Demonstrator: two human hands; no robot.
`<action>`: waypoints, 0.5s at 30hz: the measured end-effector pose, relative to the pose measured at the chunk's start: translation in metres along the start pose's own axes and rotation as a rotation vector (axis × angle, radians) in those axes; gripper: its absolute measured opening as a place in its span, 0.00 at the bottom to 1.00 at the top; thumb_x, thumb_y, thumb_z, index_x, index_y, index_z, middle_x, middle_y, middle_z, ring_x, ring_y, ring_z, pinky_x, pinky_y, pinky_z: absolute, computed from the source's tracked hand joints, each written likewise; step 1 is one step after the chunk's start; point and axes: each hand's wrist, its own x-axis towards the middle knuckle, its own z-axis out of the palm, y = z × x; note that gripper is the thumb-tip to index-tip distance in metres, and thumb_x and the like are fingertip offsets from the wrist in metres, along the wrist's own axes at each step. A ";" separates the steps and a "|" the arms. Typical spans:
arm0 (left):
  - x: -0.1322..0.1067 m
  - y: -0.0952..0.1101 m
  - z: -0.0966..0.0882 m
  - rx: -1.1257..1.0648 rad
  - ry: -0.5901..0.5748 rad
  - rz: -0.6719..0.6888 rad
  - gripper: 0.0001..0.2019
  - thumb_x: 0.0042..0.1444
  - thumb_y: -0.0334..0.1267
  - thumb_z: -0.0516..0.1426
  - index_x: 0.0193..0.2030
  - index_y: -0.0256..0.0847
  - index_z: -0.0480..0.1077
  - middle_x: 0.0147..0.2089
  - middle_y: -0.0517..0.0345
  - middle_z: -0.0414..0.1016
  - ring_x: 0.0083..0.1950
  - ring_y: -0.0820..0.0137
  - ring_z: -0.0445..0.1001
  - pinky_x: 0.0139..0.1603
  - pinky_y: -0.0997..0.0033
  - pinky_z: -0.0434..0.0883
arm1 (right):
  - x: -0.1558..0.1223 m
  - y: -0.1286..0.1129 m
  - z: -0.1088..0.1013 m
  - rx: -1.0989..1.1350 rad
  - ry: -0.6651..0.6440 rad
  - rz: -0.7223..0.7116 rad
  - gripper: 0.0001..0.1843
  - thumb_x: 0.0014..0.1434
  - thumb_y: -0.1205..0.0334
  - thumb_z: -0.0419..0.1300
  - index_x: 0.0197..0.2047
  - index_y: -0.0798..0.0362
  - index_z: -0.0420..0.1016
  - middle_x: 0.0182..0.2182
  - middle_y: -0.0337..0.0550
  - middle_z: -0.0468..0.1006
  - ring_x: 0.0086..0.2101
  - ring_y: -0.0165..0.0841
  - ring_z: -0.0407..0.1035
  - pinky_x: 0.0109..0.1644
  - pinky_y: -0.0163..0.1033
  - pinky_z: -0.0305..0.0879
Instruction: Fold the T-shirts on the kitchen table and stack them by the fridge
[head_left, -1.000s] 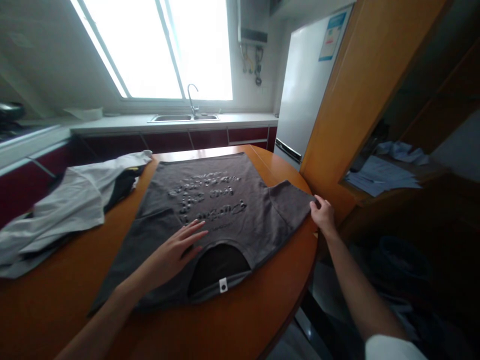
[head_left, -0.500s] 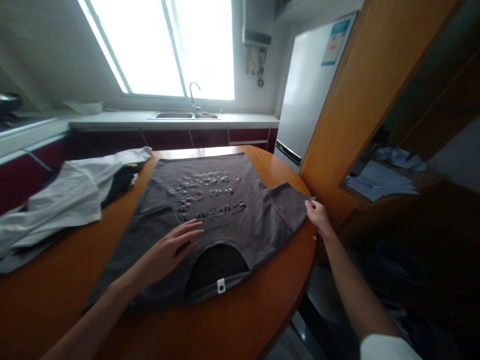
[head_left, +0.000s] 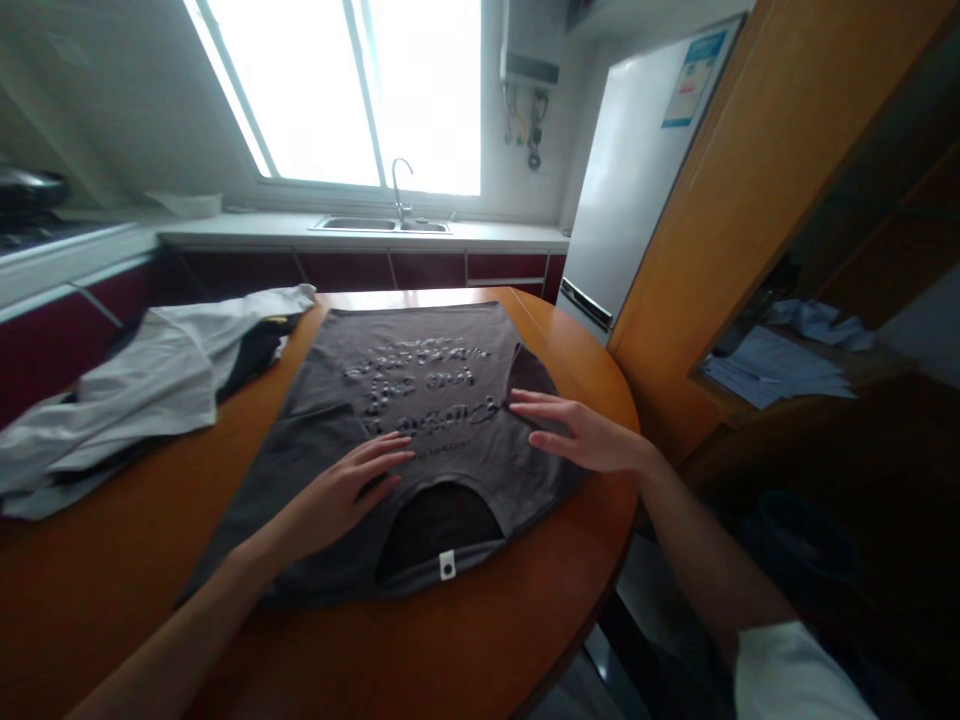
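A dark grey T-shirt [head_left: 420,340] lies spread on the round wooden table, its neckline toward me and its printed lettering facing up. A small white label [head_left: 447,565] shows inside the collar. My left hand [head_left: 360,485] rests on the shirt just left of the neckline, fingers extended and holding nothing. On the right side of the chest, my right hand [head_left: 574,430] lies over the shirt with its fingers stretched out. The right sleeve is folded inward, partly beneath that hand.
White and black garments [head_left: 157,370] lie in a heap along the table's [head_left: 592,345] left side. Behind are a counter with a sink [head_left: 360,224] and a fridge [head_left: 622,170]. A wooden frame [head_left: 720,210] and papers [head_left: 776,365] stand to the right.
My right hand has let go of the right sleeve's edge and moved left onto the shirt, with the sleeve now folded inward. My left hand stays nearly in place.
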 end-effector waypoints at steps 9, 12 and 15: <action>0.000 0.000 0.002 0.007 0.006 0.022 0.19 0.68 0.51 0.52 0.60 0.49 0.74 0.66 0.55 0.70 0.68 0.60 0.67 0.69 0.59 0.67 | 0.076 0.103 -0.032 0.012 0.430 0.286 0.16 0.62 0.65 0.56 0.49 0.55 0.82 0.47 0.50 0.83 0.49 0.40 0.76 0.58 0.47 0.70; 0.000 0.001 0.001 0.019 0.010 0.027 0.18 0.68 0.49 0.53 0.59 0.50 0.75 0.66 0.55 0.70 0.66 0.60 0.69 0.68 0.59 0.68 | 0.102 0.143 -0.033 0.008 0.486 0.354 0.16 0.59 0.69 0.55 0.45 0.57 0.82 0.46 0.54 0.83 0.47 0.40 0.77 0.56 0.46 0.71; 0.000 0.004 0.000 0.025 0.011 0.036 0.16 0.69 0.45 0.52 0.58 0.50 0.75 0.65 0.55 0.71 0.65 0.61 0.70 0.67 0.59 0.69 | 0.114 0.171 -0.020 -0.009 0.503 0.327 0.16 0.59 0.69 0.54 0.44 0.55 0.82 0.45 0.52 0.83 0.47 0.39 0.77 0.56 0.46 0.71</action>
